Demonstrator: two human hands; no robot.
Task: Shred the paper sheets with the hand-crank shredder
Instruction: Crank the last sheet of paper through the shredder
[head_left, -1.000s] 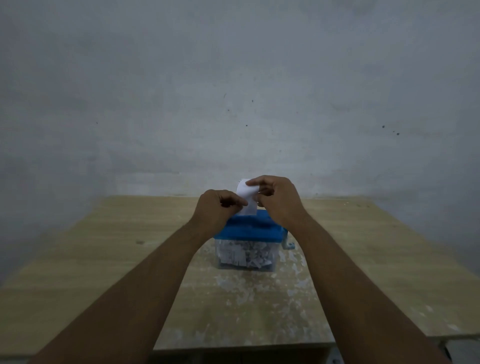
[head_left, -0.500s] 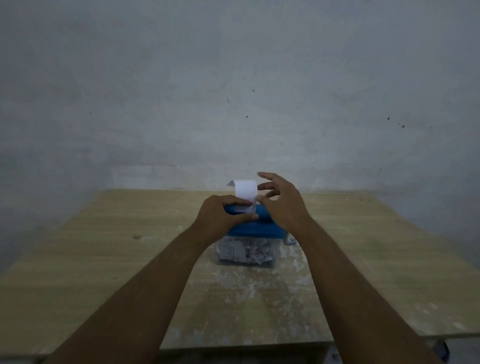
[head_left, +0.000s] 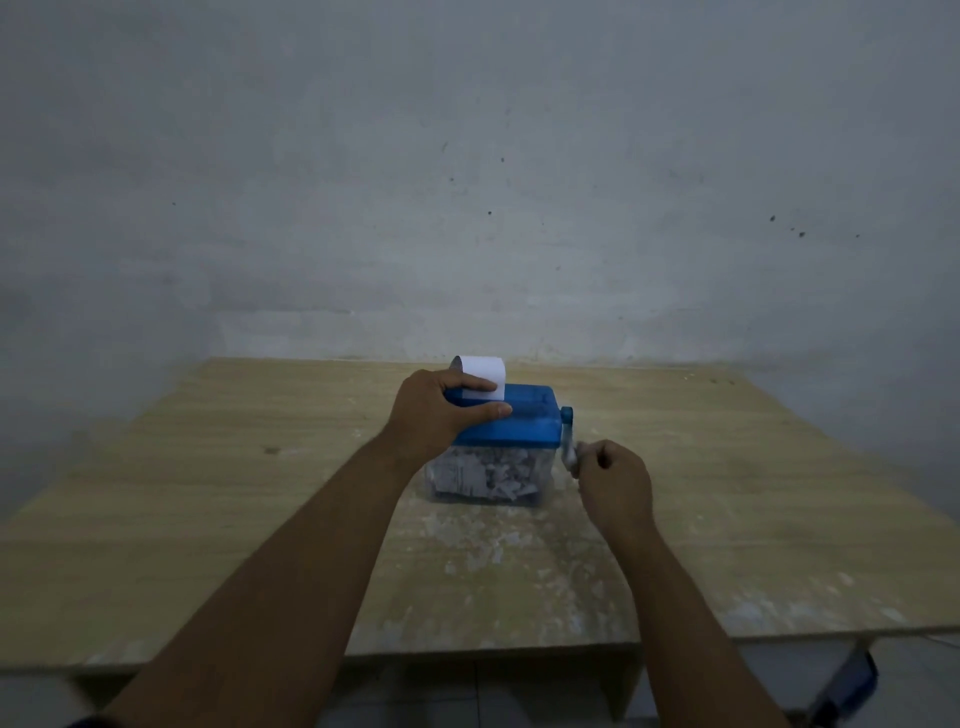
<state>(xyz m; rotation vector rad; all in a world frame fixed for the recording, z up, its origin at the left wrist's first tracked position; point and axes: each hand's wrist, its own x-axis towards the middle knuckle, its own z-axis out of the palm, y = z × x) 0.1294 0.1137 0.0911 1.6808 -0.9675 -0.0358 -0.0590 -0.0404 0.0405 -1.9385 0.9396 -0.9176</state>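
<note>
My left hand clasps the lid of the blue-topped clear plastic hand-crank shredder, mid wooden tabletop, beside the limp white paper sheet upright in its slot; my right hand grips the grey crank knob. The box seems light: brace the lid while cranking

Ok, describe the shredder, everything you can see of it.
The shredder stands upright on the wooden table: a blue plastic lid over a clear bin packed with white shreds. A white paper sheet sticks up from its top slot. The left hand holds the lid's left end, a finger against the sheet; the right hand grips the crank on its right side.
</note>
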